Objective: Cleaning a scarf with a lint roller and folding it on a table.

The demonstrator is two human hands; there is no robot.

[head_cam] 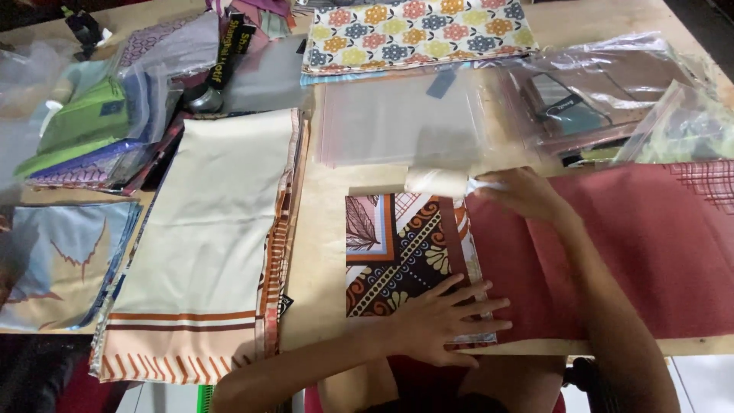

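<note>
My left hand lies flat with fingers spread on the patterned scarf, pressing its near right corner down close to the table's near edge. The scarf is folded into a rectangle, brown and orange with leaf and scroll prints. It looks thin, soft and light, and I judge it slippery, likely to slide or unfold unless I pin it with a flat palm or pinch it at a folded edge or corner.

My right hand is at the scarf's far right corner, fingers closed around the handle of a lint roller, whose pale cylinder rests along the scarf's far edge. The roller is light and stiff, and the handle is the obvious place to grip it.

Under and right of the scarf spreads a dark red cloth, running to the table's right edge. Left of it lies a long cream scarf with orange striped borders, hanging over the near edge.

Farther in, a stack of clear plastic bags sits mid-table; they look empty. At the far right, crinkled clear bags hold folded dark cloth, though I cannot tell exactly what. At the far left, more bags hold green and purple folded fabric. A floral cloth lies along the far edge.
</note>
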